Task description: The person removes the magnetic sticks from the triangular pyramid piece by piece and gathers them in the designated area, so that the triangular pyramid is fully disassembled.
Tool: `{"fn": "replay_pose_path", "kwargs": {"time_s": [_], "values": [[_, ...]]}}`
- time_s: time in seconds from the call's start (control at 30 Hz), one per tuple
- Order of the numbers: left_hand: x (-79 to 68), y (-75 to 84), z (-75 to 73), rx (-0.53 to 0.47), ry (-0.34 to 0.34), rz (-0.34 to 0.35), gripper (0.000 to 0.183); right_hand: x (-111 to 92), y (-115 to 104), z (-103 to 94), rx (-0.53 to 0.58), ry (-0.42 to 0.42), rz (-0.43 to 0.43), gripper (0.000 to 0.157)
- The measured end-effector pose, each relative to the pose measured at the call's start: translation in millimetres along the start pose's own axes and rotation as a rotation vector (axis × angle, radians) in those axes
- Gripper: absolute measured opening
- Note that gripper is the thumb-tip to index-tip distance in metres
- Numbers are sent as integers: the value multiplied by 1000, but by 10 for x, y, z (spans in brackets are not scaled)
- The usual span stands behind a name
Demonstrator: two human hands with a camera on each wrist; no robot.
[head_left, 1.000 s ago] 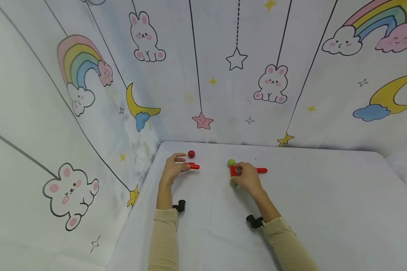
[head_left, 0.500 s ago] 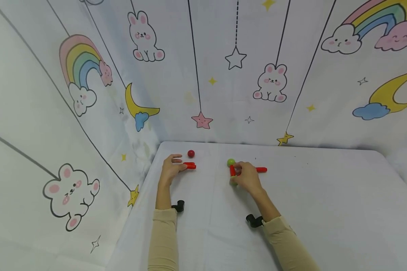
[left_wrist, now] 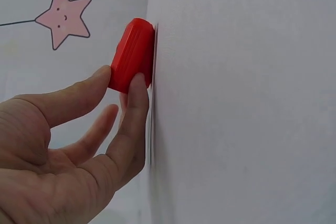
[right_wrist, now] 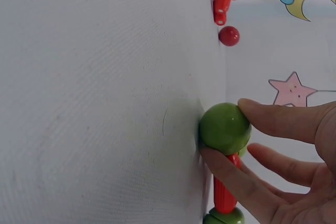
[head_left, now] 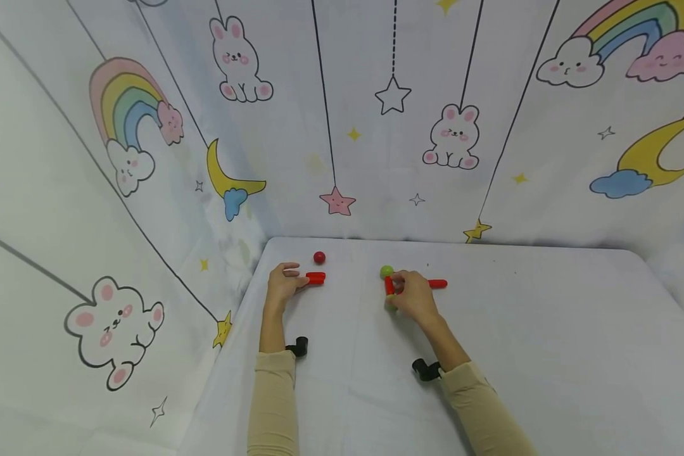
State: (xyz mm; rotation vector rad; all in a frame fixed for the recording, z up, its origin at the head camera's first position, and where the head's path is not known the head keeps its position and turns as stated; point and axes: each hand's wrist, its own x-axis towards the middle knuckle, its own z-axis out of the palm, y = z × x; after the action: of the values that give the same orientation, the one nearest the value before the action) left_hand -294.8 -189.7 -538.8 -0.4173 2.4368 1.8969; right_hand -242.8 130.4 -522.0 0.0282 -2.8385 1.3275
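Observation:
At the back left of the table, my left hand (head_left: 284, 283) pinches a pair of short red rods (head_left: 316, 278) lying side by side. In the left wrist view, the thumb and a finger hold the ridged red rods (left_wrist: 132, 53) at their near end, close to the tabletop. My right hand (head_left: 415, 296) pinches a green ball (right_wrist: 226, 128) between thumb and finger. A red rod (right_wrist: 224, 192) stretches from near that ball to another green ball (right_wrist: 226, 216). From above, a red rod (head_left: 389, 285) lies between two green balls, the farther green ball (head_left: 386, 272) beyond my fingertips.
A loose red ball (head_left: 319, 258) sits behind the rods at my left hand. Another red rod (head_left: 437, 284) sticks out to the right of my right hand. The white-covered table (head_left: 547, 354) meets a cartoon-printed cloth wall (head_left: 365, 164) at the back and left.
My left hand has drawn a little to the left with the red rods, which now line up more evenly. The right hand stays at the green balls.

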Motion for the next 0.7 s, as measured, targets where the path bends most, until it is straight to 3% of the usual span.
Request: {"fn": "replay_pose_path", "kwargs": {"time_s": [0.27, 0.53, 0.7], "values": [[31, -65, 28, 18, 19, -5, 53, -2, -13, -18, -7, 1, -8, 53], [45, -73, 52, -67, 23, 21, 57, 8, -12, -14, -5, -9, -12, 54], [43, -60, 64, -51, 13, 20, 57, -9, -27, -9, -11, -18, 2, 56]]}}
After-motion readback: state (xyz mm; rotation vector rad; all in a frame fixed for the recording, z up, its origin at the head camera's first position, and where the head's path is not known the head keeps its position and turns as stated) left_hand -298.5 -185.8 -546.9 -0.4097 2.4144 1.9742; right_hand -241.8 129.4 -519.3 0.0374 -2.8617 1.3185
